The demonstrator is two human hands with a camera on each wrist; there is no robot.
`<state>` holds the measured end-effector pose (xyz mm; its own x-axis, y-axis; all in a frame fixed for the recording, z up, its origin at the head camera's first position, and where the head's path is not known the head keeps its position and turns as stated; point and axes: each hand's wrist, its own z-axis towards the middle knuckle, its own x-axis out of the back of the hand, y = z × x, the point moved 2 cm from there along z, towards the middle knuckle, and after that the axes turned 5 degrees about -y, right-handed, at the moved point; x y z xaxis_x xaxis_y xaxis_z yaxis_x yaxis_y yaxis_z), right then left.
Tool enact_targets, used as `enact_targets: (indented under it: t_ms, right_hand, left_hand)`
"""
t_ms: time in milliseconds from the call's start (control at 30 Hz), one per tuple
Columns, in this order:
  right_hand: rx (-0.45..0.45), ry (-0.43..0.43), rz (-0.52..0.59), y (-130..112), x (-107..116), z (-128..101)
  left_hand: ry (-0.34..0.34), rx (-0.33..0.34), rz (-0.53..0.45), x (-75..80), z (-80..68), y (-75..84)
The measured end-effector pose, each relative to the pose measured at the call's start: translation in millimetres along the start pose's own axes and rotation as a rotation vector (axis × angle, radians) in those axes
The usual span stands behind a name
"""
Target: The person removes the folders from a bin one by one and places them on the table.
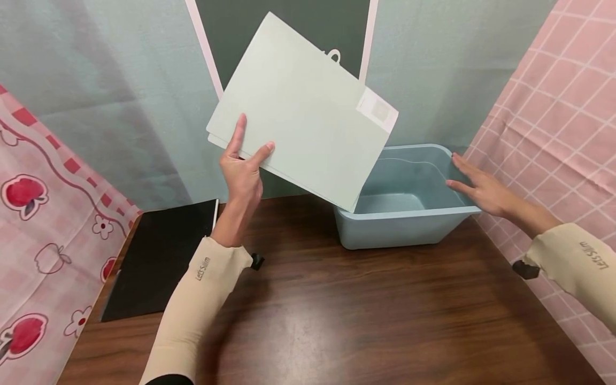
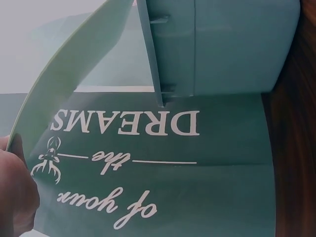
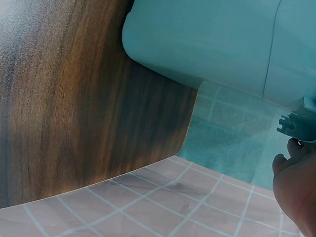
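A pale green folder (image 1: 298,112), with a small label near its right corner, is held tilted in the air by my left hand (image 1: 244,171). The thumb and index finger lie on its near face, and the other fingers are hidden behind it. Its lower corner overlaps the left rim of a blue-grey plastic bin (image 1: 404,231). At the bin's right end, my right hand (image 1: 481,187) holds the rim, with the thumb over the inner side. In the right wrist view, curled fingertips (image 3: 279,163) show outside, just below the rim.
On the left of the wooden table (image 1: 308,321) lies a flat black folder (image 1: 159,262). A dark green panel with white lettering (image 2: 148,148) hangs behind the folder and bin. Pink patterned cloth (image 1: 563,160) closes off both sides.
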<state>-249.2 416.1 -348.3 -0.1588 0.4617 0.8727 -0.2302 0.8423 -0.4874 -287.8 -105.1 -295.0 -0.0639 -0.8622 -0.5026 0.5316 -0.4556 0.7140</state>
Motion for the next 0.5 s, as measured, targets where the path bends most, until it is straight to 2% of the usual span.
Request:
enact_targets:
  t_ms: [200, 500]
  right_hand:
    - [-0.004, -0.003, 0.013, -1, -1, 1]
    - [0.001, -0.005, 0.014, -3, -1, 1]
  left_hand:
    - [0.035, 0.013, -0.023, 11.9, 1.6, 8.4]
    - [0.041, 0.109, -0.116, 34.9, 3.1, 24.6]
